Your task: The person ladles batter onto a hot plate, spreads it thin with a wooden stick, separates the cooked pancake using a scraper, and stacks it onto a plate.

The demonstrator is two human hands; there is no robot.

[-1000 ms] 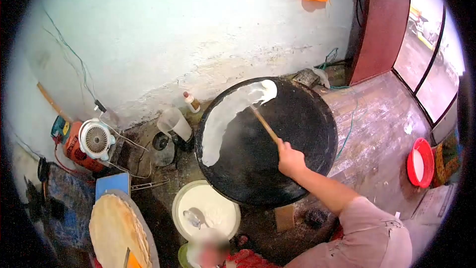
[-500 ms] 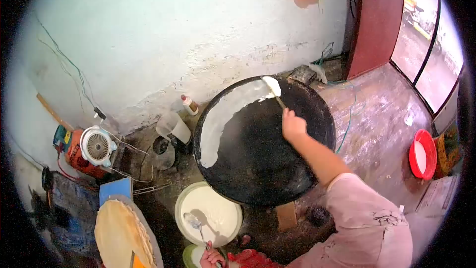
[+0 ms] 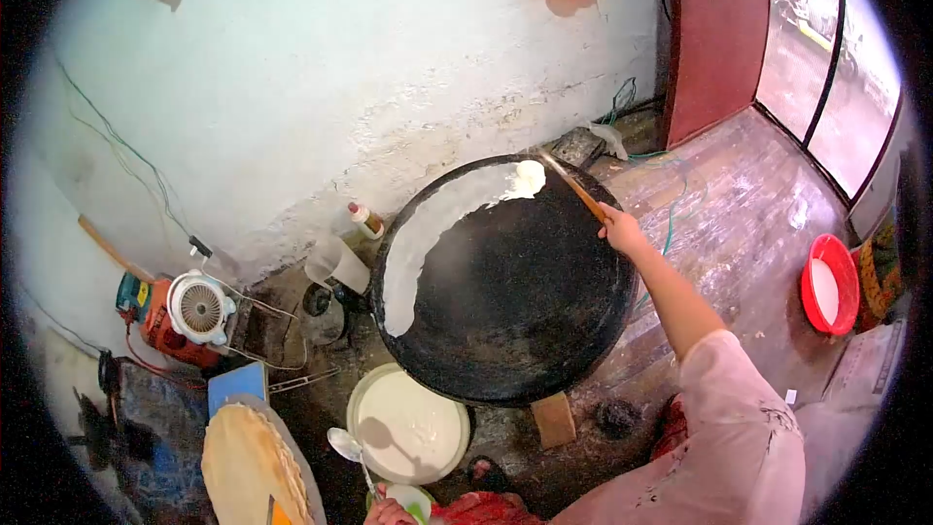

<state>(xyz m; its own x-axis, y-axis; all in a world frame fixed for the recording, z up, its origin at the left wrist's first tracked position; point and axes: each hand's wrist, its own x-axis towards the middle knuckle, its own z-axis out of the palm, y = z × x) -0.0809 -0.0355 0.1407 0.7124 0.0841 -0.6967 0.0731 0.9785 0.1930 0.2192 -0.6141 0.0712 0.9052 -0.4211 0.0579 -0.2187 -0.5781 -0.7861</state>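
My right hand (image 3: 620, 228) grips a wooden-handled spreader (image 3: 583, 192) whose far end is over the back rim of a large round black griddle (image 3: 515, 311). A curved band of pale batter (image 3: 413, 243) lies along the griddle's left and back edge. It ends in a thick white blob (image 3: 529, 178) just left of the spreader. At the bottom, my left hand (image 3: 389, 512) is closed round the handle of a metal ladle (image 3: 343, 443). The ladle's bowl hangs at the left rim of a tub of white batter (image 3: 428, 418).
A stack of thin flatbreads (image 3: 243, 467) stands at lower left. Behind the tub are a clear jug (image 3: 335, 262), a bottle (image 3: 365, 220) and a white fan-like blower (image 3: 201, 306). A red basin (image 3: 831, 284) sits at right on the floor, near a glass door.
My right hand has moved right, turning the spreader so its end is off the batter and by the rim. The ladle has shifted left from over the tub.
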